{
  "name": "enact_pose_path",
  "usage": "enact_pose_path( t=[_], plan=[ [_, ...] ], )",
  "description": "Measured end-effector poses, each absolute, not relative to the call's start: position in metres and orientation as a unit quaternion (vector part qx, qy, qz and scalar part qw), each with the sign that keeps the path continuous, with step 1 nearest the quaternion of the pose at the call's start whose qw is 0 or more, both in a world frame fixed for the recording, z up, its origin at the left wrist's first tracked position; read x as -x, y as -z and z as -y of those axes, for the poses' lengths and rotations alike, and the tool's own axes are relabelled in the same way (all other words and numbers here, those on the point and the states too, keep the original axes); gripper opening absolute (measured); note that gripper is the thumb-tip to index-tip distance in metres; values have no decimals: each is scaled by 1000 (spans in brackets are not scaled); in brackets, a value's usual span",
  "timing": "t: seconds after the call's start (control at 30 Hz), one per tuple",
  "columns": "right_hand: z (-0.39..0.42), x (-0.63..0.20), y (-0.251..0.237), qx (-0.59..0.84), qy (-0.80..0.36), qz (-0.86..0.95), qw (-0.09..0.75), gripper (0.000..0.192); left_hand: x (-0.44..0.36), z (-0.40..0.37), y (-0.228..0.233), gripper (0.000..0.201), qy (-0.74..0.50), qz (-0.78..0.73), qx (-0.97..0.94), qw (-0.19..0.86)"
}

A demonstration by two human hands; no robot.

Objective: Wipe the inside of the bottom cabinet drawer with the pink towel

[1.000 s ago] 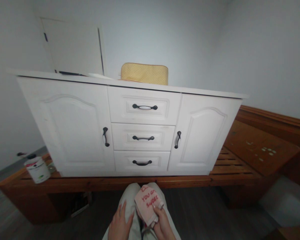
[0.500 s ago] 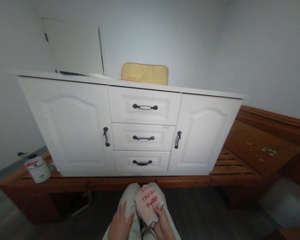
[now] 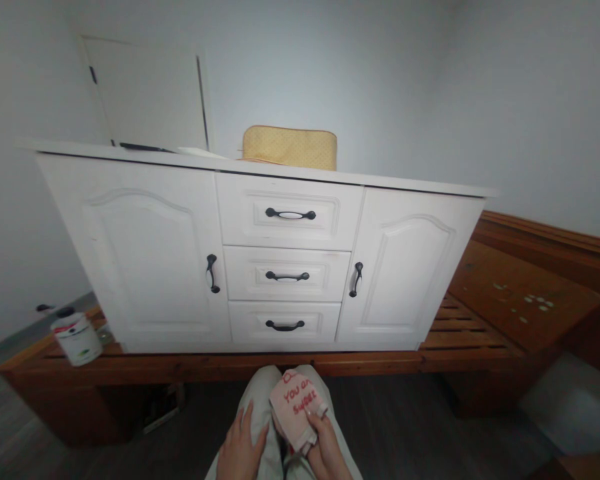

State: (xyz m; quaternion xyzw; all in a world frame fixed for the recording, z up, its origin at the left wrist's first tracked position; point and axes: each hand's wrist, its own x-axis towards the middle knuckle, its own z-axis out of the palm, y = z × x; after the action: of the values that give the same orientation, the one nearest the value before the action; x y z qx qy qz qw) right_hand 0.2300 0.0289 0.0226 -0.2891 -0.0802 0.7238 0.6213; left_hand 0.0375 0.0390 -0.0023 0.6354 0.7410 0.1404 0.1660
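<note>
My right hand (image 3: pixel 325 445) grips a folded pink cloth (image 3: pixel 296 403) by its lower right edge, thumb on top. Red lettering runs across the cloth, which lies over my right knee. On my left thigh rests my left hand (image 3: pixel 241 445), its fingers spread flat and holding nothing. Beyond my knees stands a white cabinet (image 3: pixel 155 260) with two doors and a column of three drawers, all closed. Dark handles mark the top drawer (image 3: pixel 325 207), the middle drawer (image 3: pixel 325 267) and the bottom drawer (image 3: pixel 325 323).
The cabinet sits on a slatted wooden bench (image 3: pixel 360 363). A white bottle with a dark cap (image 3: pixel 79 339) stands on its left end. On the cabinet top are a yellow case (image 3: pixel 290 147) and a dark flat object (image 3: pixel 143 147). A brown wooden board (image 3: pixel 520 293) lies at right.
</note>
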Motion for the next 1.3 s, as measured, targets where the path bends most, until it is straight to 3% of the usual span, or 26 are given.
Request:
enact_pose_path(
  t=[1.3],
  plan=[
    [-28, -230, -24, 295, -721, 81, 622, 52, -38, -39, 6, 72, -155, -739, -632, 174]
  ],
)
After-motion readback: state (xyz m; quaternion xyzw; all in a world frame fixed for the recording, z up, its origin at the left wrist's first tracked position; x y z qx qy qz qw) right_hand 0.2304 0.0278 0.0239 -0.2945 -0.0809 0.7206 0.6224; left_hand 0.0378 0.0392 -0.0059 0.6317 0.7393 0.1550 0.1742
